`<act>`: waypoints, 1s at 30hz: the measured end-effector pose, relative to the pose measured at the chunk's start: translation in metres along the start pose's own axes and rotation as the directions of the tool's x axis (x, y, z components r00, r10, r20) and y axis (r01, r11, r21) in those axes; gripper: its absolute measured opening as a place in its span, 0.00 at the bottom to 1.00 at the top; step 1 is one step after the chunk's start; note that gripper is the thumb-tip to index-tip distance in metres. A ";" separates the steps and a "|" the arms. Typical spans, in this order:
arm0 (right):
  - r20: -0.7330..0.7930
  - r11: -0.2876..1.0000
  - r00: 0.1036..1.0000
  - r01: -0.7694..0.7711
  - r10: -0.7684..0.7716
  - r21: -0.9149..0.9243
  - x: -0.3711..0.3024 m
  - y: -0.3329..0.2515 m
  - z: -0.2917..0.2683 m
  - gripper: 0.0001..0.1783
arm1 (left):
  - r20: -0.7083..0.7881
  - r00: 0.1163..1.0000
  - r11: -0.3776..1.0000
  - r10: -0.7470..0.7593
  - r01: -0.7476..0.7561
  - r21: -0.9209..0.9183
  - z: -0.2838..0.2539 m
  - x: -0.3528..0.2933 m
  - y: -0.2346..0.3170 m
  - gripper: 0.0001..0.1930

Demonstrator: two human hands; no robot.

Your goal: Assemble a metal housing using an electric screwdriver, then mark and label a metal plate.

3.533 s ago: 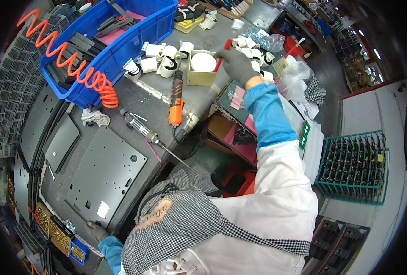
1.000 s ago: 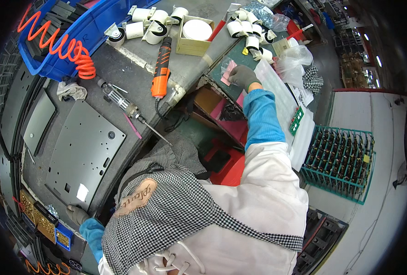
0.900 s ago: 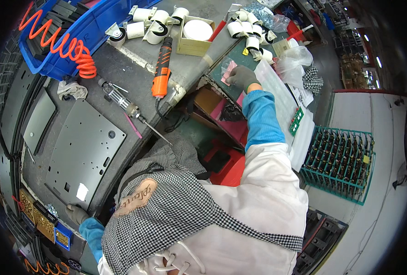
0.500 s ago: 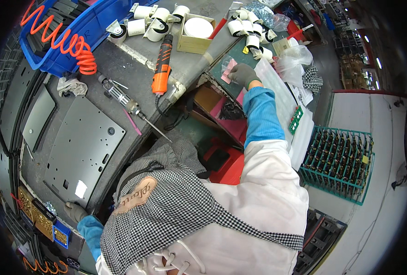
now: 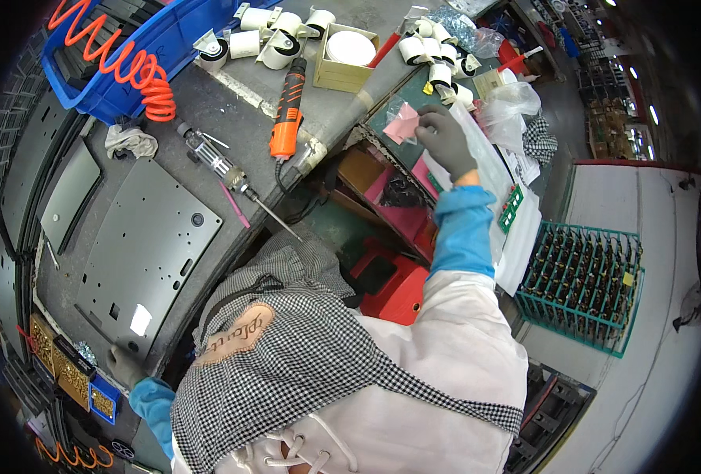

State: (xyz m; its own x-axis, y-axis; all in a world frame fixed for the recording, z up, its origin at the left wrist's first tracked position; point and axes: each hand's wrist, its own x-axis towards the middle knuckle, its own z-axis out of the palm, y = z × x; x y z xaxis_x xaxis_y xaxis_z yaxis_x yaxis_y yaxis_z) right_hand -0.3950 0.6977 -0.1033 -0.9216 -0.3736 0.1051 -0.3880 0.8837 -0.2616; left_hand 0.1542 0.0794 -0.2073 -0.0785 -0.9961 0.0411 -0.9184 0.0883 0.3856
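Observation:
My right hand (image 5: 447, 141), in a grey glove, is raised over the green work surface with its fingers bent together. Its fingertips are at the edge of a clear plastic bag (image 5: 395, 107) with a pink piece (image 5: 402, 125). What lies between the fingertips is hidden. My left hand (image 5: 126, 367), also gloved, is at the near corner of a flat grey metal panel (image 5: 149, 249) with holes. Its fingers are small and partly hidden there. Beyond the panel lies a pneumatic screwdriver (image 5: 220, 166), its long bit pointing toward me, beside a pink stick (image 5: 236, 207).
An orange and black power tool (image 5: 287, 118) lies near the bench edge. Beyond are white casters (image 5: 279, 51), a cardboard box (image 5: 342, 75) and a blue bin (image 5: 90, 95). Trays of brass screws (image 5: 74, 387) are near left. A green rack (image 5: 579, 284) stands right.
My right hand has drawn back and up from the pink piece, which now shows more fully. My left hand has shifted slightly at the panel's corner. The whole view has shifted a little.

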 end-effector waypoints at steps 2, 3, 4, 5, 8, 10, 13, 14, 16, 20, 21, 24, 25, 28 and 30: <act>0.175 0.821 0.984 -0.075 -0.030 0.566 -0.014 -0.036 -0.039 0.14 | -0.049 0.998 0.998 0.039 -0.042 -0.049 -0.018 -0.002 0.019 0.30; 0.180 0.821 0.983 -0.066 -0.045 0.567 -0.019 -0.059 -0.053 0.14 | -0.081 0.996 0.996 0.044 -0.050 -0.070 -0.029 0.006 0.018 0.30; 0.261 0.687 0.961 -0.133 -0.086 0.715 -0.025 -0.084 -0.060 0.15 | -0.114 0.992 0.994 0.051 -0.061 -0.090 -0.041 -0.001 0.028 0.30; 0.332 0.523 0.931 -0.211 -0.149 0.826 -0.029 -0.105 -0.059 0.18 | -0.104 0.983 0.970 0.153 -0.169 -0.174 -0.055 -0.003 0.048 0.29; 0.242 0.272 0.825 -0.112 -0.510 0.956 -0.031 -0.171 -0.028 0.22 | 0.011 0.934 0.686 0.357 -0.254 -0.682 -0.066 -0.030 0.133 0.25; 0.307 0.251 0.686 -0.184 -0.660 0.950 -0.034 -0.232 -0.015 0.23 | 0.217 0.780 0.677 0.587 -0.326 -0.659 -0.083 -0.061 0.194 0.27; 0.239 0.145 0.527 -0.213 -0.816 0.966 -0.037 -0.308 0.015 0.23 | 0.389 0.208 0.402 0.898 -0.026 -0.915 -0.077 -0.073 0.224 0.45; 0.221 0.135 0.457 -0.214 -0.861 0.967 -0.039 -0.332 0.025 0.23 | 0.421 0.128 0.387 0.898 0.229 -0.893 -0.073 -0.084 0.223 0.47; 0.245 0.125 0.434 -0.288 -0.867 0.950 -0.055 -0.373 0.038 0.20 | 0.414 0.072 0.330 0.908 0.487 -0.809 -0.077 -0.091 0.219 0.44; 0.400 0.173 0.457 -0.462 -0.795 0.870 -0.083 -0.424 0.056 0.18 | 0.600 0.134 0.473 0.789 0.490 -0.732 -0.089 -0.068 0.172 0.33; 0.449 0.228 0.454 -0.462 -0.770 0.857 -0.087 -0.434 0.061 0.18 | 0.671 0.182 0.528 0.719 0.484 -0.698 -0.090 -0.063 0.158 0.28; 0.510 0.269 0.419 -0.511 -0.751 0.816 -0.104 -0.466 0.074 0.20 | 0.728 0.300 0.575 0.617 0.460 -0.677 -0.097 -0.056 0.130 0.20; 0.517 0.269 0.430 -0.515 -0.740 0.814 -0.113 -0.477 0.075 0.21 | 0.691 0.381 0.548 0.615 0.423 -0.722 -0.096 -0.055 0.122 0.19; 0.562 0.386 0.457 -0.425 -0.689 0.819 -0.129 -0.500 0.092 0.21 | 0.628 0.492 0.508 0.603 0.370 -0.778 -0.093 -0.050 0.094 0.19; 0.607 0.572 0.552 -0.263 -0.572 0.777 -0.142 -0.508 0.112 0.18 | 0.609 0.521 0.495 0.598 0.357 -0.792 -0.089 -0.047 0.074 0.19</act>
State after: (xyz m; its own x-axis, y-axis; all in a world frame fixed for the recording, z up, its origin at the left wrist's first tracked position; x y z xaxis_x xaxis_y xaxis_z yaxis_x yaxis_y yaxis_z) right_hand -0.0661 0.2703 -0.0933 -0.2842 -0.8824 -0.3749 0.0242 0.3843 -0.9229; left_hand 0.1245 0.1332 -0.0984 -0.8265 -0.4702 -0.3095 -0.1761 -0.3063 0.9355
